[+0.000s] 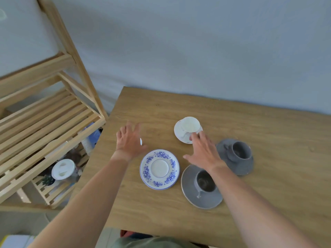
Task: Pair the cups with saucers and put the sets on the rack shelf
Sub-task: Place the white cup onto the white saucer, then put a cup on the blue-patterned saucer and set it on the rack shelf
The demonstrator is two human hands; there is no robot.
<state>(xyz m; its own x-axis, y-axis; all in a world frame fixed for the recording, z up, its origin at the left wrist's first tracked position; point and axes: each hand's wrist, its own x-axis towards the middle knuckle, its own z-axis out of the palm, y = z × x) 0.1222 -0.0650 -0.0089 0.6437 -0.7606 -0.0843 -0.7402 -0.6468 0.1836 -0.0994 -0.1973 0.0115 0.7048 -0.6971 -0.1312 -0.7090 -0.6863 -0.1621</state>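
A white cup (pixel 189 126) stands on a white saucer (pixel 179 136) at the middle of the wooden table (pixel 268 203). Two grey cups sit on grey saucers: one set (pixel 238 156) at the right, the other (pixel 202 187) nearer me. A blue-flowered saucer (pixel 159 169) lies bare at the front, seemingly on a second one. My right hand (pixel 203 151) hovers open, fingertips at the white saucer's near edge. My left hand (pixel 129 139) is spread open above the table, left of the flowered saucer, with a small white and blue thing just showing at its thumb side.
The wooden slatted rack (pixel 44 122) stands left of the table, its upper shelf bare. Below it are a white lidded container (pixel 63 169), a small plant (pixel 48 180) and a blue item (pixel 93 135). A grey wall is behind.
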